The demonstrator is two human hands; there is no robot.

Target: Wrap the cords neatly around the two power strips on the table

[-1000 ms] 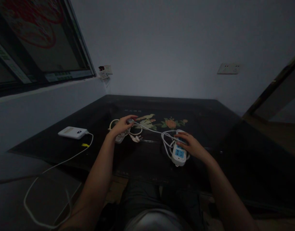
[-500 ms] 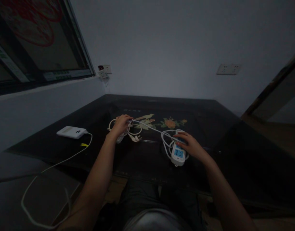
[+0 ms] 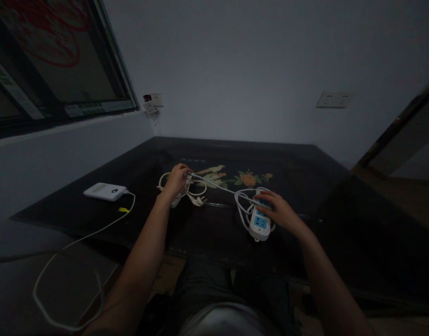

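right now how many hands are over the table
2: the left hand holding the white cord, and the right hand on the blue-socketed power strip. No others show.

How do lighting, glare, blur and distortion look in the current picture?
Head view: dim, the black table fading into darkness at right; head view: a thin glint right of the white plug; head view: table lettering too soft to read; head view: window slanting steeply, probably wide-angle distortion.

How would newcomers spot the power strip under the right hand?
On the dark table, find the painted flowers; in front of them lies a white power strip, partly covered by the right hand, with cable looped about it. Blue socket faces set it apart from the white device at left.
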